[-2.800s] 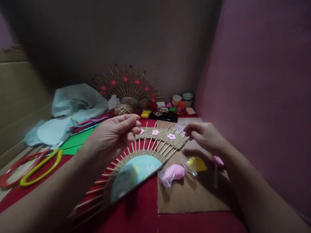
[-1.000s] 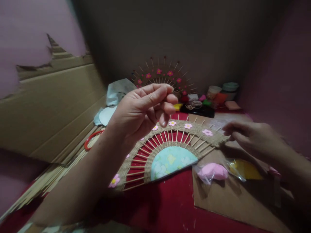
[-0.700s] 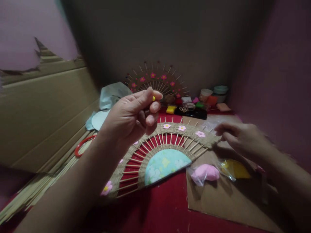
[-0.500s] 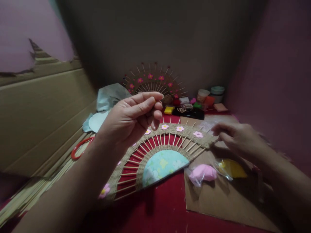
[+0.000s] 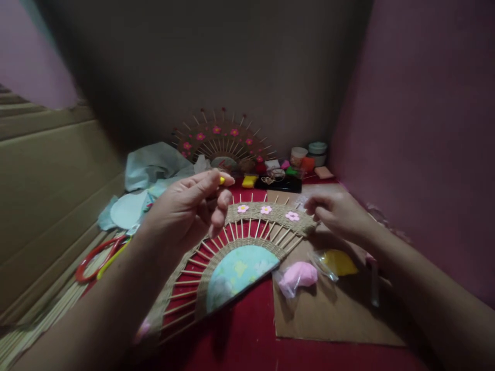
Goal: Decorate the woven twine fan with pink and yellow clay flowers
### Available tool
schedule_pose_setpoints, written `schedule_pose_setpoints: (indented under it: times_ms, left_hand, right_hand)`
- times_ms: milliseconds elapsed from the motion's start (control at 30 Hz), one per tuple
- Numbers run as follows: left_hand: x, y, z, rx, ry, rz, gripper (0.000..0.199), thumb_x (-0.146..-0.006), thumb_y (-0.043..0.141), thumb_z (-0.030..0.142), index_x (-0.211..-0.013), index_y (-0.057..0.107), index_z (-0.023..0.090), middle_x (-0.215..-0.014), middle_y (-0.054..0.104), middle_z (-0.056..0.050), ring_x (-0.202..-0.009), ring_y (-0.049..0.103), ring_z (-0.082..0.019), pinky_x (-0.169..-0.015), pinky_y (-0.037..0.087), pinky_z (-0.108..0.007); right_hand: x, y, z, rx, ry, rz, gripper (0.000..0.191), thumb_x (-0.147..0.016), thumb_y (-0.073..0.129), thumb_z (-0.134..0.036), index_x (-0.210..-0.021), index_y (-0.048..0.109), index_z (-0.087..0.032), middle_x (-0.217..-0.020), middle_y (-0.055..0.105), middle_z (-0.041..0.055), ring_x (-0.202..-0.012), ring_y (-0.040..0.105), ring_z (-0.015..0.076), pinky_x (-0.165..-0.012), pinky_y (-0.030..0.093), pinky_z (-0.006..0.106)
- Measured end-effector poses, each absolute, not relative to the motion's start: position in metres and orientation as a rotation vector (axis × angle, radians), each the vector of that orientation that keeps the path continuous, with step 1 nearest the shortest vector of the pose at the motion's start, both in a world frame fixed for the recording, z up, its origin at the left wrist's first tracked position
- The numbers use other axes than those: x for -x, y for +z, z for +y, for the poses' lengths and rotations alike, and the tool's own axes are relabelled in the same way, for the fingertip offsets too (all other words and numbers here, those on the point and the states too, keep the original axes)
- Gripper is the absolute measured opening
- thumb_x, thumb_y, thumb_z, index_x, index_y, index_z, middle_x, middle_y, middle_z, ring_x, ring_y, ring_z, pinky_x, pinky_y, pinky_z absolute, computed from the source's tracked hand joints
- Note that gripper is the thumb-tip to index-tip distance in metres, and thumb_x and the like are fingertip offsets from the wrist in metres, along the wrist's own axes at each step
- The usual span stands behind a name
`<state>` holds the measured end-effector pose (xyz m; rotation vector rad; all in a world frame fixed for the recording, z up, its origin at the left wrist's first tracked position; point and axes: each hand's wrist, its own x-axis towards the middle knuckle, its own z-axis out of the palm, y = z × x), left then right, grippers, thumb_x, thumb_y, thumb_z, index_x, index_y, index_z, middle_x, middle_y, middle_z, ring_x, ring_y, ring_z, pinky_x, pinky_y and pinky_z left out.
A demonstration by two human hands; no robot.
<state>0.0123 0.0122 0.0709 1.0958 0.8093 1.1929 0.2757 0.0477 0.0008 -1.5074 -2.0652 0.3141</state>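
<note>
Between the thumb and forefinger of my left hand (image 5: 189, 203) is a small yellow lump of clay (image 5: 221, 181), held above a woven fan (image 5: 242, 270). Thin sticks radiate from the fan's light-blue flowered cloth centre through a woven band, which bears several pink clay flowers (image 5: 265, 210). The rightmost flower (image 5: 292, 216) has a dark centre; its neighbours have yellow ones. My right hand (image 5: 342, 214) is closed, fingers bent together near the band's right end. What it holds, if anything, is hidden. Bagged pink clay (image 5: 299, 278) and bagged yellow clay (image 5: 340, 263) lie below it.
A brown cardboard sheet (image 5: 328, 319) lies on the red table (image 5: 235, 345). Red-handled scissors (image 5: 87, 265) and long pale strips (image 5: 50, 317) are at left. Behind stand a second fan (image 5: 216, 136), a black tray (image 5: 286, 184), a cup (image 5: 298, 156) and a lidded jar (image 5: 317, 152).
The view has swung right, so things sit further left. My left hand has turned slightly and the yellow lump now shows. My right hand remains near the band's end.
</note>
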Motion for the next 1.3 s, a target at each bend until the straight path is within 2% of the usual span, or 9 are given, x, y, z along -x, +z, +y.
schedule_pose_setpoints:
  times_ms: [167,300,400,567,633,733,867,1100,1300]
  left_hand:
    - [-0.014,0.063,0.016,-1.070,1.153,0.834,0.016,-0.067,0.075,0.016,-0.072,0.060,0.016,-0.059,0.058,0.003,-0.040,0.050,-0.004,-0.035,0.040,-0.012]
    - [-0.025,0.062,0.022,-1.139,1.058,0.825,0.012,-0.070,0.071,0.012,-0.079,0.064,0.015,-0.068,0.065,-0.001,-0.051,0.060,-0.009,-0.038,0.046,-0.013]
    - [-0.040,0.062,0.031,-1.215,0.940,0.808,0.009,-0.075,0.068,0.016,-0.083,0.065,0.012,-0.073,0.068,-0.006,-0.055,0.064,-0.012,-0.041,0.050,-0.016]
    - [-0.069,0.054,0.051,-1.403,0.750,0.906,0.021,-0.082,0.062,0.033,-0.073,0.061,0.013,-0.058,0.059,0.000,-0.042,0.055,-0.009,-0.037,0.042,-0.017]
    - [-0.078,0.048,0.061,-1.480,0.709,0.960,0.020,-0.081,0.063,0.031,-0.071,0.061,0.013,-0.055,0.057,0.001,-0.041,0.052,-0.007,-0.038,0.040,-0.017]
    - [-0.085,0.039,0.075,-1.511,0.684,0.962,0.014,-0.076,0.068,0.024,-0.080,0.063,0.012,-0.060,0.061,-0.001,-0.050,0.056,-0.009,-0.046,0.045,-0.019]
    - [-0.090,0.030,0.091,-1.532,0.689,0.970,0.017,-0.071,0.072,0.020,-0.083,0.063,0.010,-0.064,0.065,-0.003,-0.055,0.059,-0.012,-0.051,0.048,-0.023]
    - [-0.098,0.022,0.100,-1.547,0.589,0.997,0.020,-0.073,0.070,0.027,-0.071,0.056,0.013,-0.051,0.058,0.000,-0.043,0.053,-0.010,-0.041,0.042,-0.021]
    - [-0.103,0.018,0.106,-1.621,0.584,0.985,0.018,-0.068,0.072,0.022,-0.076,0.059,0.013,-0.055,0.060,0.000,-0.045,0.053,-0.010,-0.044,0.043,-0.022]
  right_hand:
    - [-0.274,0.005,0.049,1.512,0.260,-2.062,0.027,-0.072,0.042,-0.007,-0.077,0.067,-0.016,-0.072,0.069,0.0035,-0.064,0.061,0.0144,-0.060,0.043,0.024]
    - [-0.279,-0.003,0.049,1.516,0.194,-2.062,0.026,-0.074,0.045,-0.007,-0.081,0.067,-0.016,-0.078,0.070,0.0054,-0.071,0.061,0.0170,-0.066,0.043,0.027]
    - [-0.284,-0.010,0.048,1.515,0.164,-2.059,0.027,-0.075,0.045,-0.006,-0.088,0.067,-0.016,-0.085,0.070,0.0068,-0.076,0.062,0.0174,-0.069,0.043,0.027]
    - [-0.289,-0.013,0.047,1.534,0.115,-2.073,0.025,-0.081,0.047,-0.010,-0.097,0.065,-0.016,-0.090,0.071,0.0084,-0.079,0.063,0.0186,-0.069,0.042,0.027]
    - [-0.289,-0.013,0.047,1.544,0.095,-2.093,0.023,-0.081,0.048,-0.011,-0.094,0.066,-0.017,-0.088,0.071,0.0079,-0.077,0.062,0.0188,-0.066,0.040,0.027]
    - [-0.287,-0.013,0.047,1.568,0.067,-2.119,0.022,-0.081,0.048,-0.011,-0.091,0.066,-0.017,-0.082,0.071,0.0083,-0.071,0.061,0.0187,-0.061,0.036,0.027]
    - [-0.285,-0.011,0.045,1.595,0.043,-2.150,0.022,-0.078,0.050,-0.011,-0.091,0.066,-0.017,-0.082,0.070,0.0098,-0.069,0.059,0.0197,-0.057,0.032,0.028]
    - [-0.284,-0.009,0.045,1.600,0.013,-2.196,0.025,-0.075,0.049,-0.007,-0.090,0.066,-0.017,-0.079,0.070,0.0094,-0.069,0.058,0.0191,-0.056,0.028,0.028]
    - [-0.283,-0.014,0.047,1.603,-0.009,-2.211,0.024,-0.076,0.050,-0.008,-0.092,0.066,-0.017,-0.080,0.070,0.0097,-0.069,0.058,0.0195,-0.056,0.026,0.029]
